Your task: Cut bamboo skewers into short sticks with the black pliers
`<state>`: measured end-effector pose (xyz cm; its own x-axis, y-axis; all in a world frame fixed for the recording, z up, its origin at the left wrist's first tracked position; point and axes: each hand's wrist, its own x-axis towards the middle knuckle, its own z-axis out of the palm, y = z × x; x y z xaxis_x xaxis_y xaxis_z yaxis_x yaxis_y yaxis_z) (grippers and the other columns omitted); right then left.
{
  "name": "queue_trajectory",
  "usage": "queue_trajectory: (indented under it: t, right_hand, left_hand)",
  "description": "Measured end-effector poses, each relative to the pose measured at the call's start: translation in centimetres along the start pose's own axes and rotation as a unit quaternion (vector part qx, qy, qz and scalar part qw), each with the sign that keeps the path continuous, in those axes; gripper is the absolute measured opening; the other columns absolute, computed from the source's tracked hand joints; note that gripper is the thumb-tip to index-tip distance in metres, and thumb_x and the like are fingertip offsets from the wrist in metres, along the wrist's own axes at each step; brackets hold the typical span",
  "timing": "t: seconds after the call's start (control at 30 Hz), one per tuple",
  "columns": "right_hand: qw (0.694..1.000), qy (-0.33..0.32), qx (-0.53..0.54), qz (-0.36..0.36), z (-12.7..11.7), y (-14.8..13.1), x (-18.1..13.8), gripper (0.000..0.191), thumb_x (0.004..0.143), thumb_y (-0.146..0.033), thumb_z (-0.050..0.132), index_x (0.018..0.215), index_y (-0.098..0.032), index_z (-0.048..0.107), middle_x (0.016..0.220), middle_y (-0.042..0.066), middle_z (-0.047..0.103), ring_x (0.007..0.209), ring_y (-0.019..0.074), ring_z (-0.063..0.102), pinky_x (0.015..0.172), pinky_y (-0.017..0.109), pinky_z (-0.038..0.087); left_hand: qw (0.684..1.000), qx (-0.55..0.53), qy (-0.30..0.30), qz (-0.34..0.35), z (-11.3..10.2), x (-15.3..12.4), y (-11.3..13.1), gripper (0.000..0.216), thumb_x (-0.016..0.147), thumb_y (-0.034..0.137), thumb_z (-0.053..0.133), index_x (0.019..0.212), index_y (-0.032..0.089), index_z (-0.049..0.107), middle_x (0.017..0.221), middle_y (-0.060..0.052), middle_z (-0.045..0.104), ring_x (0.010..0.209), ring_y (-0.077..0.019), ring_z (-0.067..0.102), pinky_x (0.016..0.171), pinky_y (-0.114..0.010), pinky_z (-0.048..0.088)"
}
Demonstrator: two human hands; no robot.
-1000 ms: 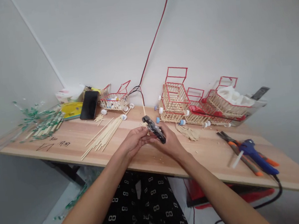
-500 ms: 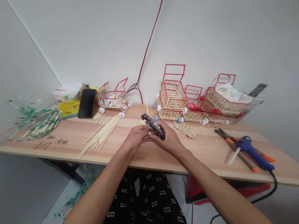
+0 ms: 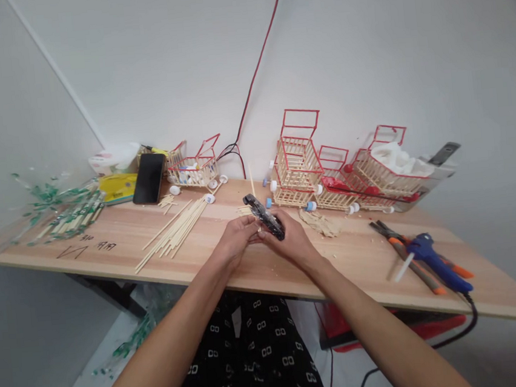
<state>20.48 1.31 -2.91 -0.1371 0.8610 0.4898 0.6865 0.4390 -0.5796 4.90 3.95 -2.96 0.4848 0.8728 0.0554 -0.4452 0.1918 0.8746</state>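
Note:
My right hand is closed around a dark, glossy black hand tool, whose exact kind I cannot make out; it slants up to the left. My left hand pinches a thin wooden stick that stands nearly upright behind the tool. Both hands are close together above the table's front half, and the stick's lower end is partly hidden by fingers and tool. To the left of my hands lies a loose bundle of wooden sticks. Short stick pieces rest just behind my left hand.
Small stick-built carts with red handles stand along the wall, including one cart right of centre and another cart to the left. A phone leans there. Pliers and a blue glue gun lie right on the table.
Both hands stay almost in place. The stick's upper end has shifted slightly left and up. Small shifts elsewhere match the camera's movement.

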Motion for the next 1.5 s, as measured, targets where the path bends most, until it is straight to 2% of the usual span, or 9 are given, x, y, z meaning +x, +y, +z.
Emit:
queue_trajectory:
  t: [0.2,0.37,0.47,0.53,0.6,0.67,0.83,1.13,1.5]
  right_hand:
    - [1.0,-0.011,0.008,0.018,-0.1,-0.3,0.0,0.034,0.08,-0.044,0.063,0.104,-0.02,0.059,0.098,0.006,0.065,0.088,0.0221,0.06,0.079,0.034,0.046]
    - [0.997,-0.014,0.036,0.066,-1.7,-0.4,0.1,0.033,0.084,-0.047,0.055,0.1,-0.019,0.058,0.093,0.006,0.067,0.085,0.0219,0.061,0.075,0.033,0.046]
    - [0.992,-0.072,0.022,0.096,-3.7,-0.7,-0.1,0.039,0.089,-0.053,0.047,0.102,-0.019,0.059,0.097,0.007,0.067,0.088,0.0225,0.061,0.076,0.033,0.045]
    - [0.978,-0.158,0.012,0.134,-5.0,-1.5,-0.5,0.047,0.089,-0.06,0.043,0.098,-0.018,0.06,0.088,0.007,0.067,0.079,0.0213,0.061,0.069,0.032,0.045]
    - [0.965,-0.214,-0.006,0.153,-5.9,-2.4,-1.0,0.051,0.087,-0.065,0.042,0.091,-0.018,0.061,0.079,0.005,0.065,0.071,0.0196,0.059,0.063,0.03,0.043]
    - [0.957,-0.246,-0.014,0.149,-6.5,-3.4,-1.5,0.052,0.087,-0.066,0.042,0.084,-0.017,0.061,0.078,0.005,0.065,0.069,0.0188,0.057,0.062,0.03,0.042]
    - [0.94,-0.297,0.036,0.163,-6.8,-4.8,-1.8,0.053,0.087,-0.066,0.043,0.08,-0.017,0.063,0.076,0.006,0.067,0.066,0.0174,0.058,0.058,0.028,0.042]
    - [0.92,-0.314,0.104,0.209,-5.3,-5.4,-1.1,0.059,0.085,-0.069,0.043,0.082,-0.014,0.065,0.067,0.007,0.066,0.056,0.0149,0.059,0.048,0.024,0.045]
    - [0.928,-0.297,0.036,0.223,-5.0,-6.2,-1.0,0.06,0.083,-0.072,0.042,0.07,-0.017,0.061,0.062,0.007,0.067,0.046,0.0134,0.058,0.04,0.023,0.043]
  left_hand:
    - [0.999,0.027,0.013,0.016,0.1,-0.1,-0.1,0.026,0.065,0.03,0.076,0.077,0.009,0.065,0.073,-0.007,0.071,0.067,-0.0144,0.064,0.077,-0.029,0.049]
    - [0.986,0.164,0.029,0.032,-1.1,-1.2,1.7,0.027,0.074,0.037,0.07,0.074,0.013,0.06,0.069,-0.01,0.072,0.066,-0.0181,0.067,0.072,-0.03,0.049]
    - [0.954,0.289,0.036,0.079,-1.9,-2.4,3.3,0.022,0.081,0.037,0.062,0.077,0.015,0.06,0.073,-0.01,0.074,0.07,-0.0194,0.068,0.07,-0.028,0.047]
    - [0.917,0.377,0.049,0.122,-2.1,-3.4,4.2,0.02,0.085,0.034,0.056,0.077,0.016,0.06,0.074,-0.007,0.074,0.071,-0.0184,0.067,0.071,-0.027,0.045]
    - [0.877,0.449,0.06,0.156,-2.1,-4.3,4.8,0.019,0.088,0.03,0.052,0.076,0.018,0.059,0.073,-0.004,0.073,0.071,-0.017,0.066,0.074,-0.026,0.043]
    - [0.85,0.493,0.065,0.175,-1.9,-5.0,5.1,0.017,0.089,0.026,0.049,0.076,0.019,0.057,0.072,-0.001,0.072,0.07,-0.0159,0.065,0.074,-0.025,0.042]
    - [0.814,0.546,0.074,0.184,-1.1,-5.7,5.1,0.018,0.091,0.022,0.043,0.077,0.02,0.054,0.071,0.0,0.069,0.069,-0.0159,0.062,0.071,-0.025,0.039]
    - [0.757,0.633,0.066,0.15,-0.9,-5.8,4.4,0.02,0.091,0.019,0.041,0.075,0.02,0.053,0.069,-0.002,0.066,0.068,-0.0188,0.061,0.067,-0.027,0.037]
    - [0.691,0.711,0.083,0.105,-0.9,-5.8,3.8,0.022,0.093,0.021,0.038,0.089,0.017,0.06,0.077,-0.009,0.069,0.071,-0.022,0.063,0.066,-0.029,0.039]
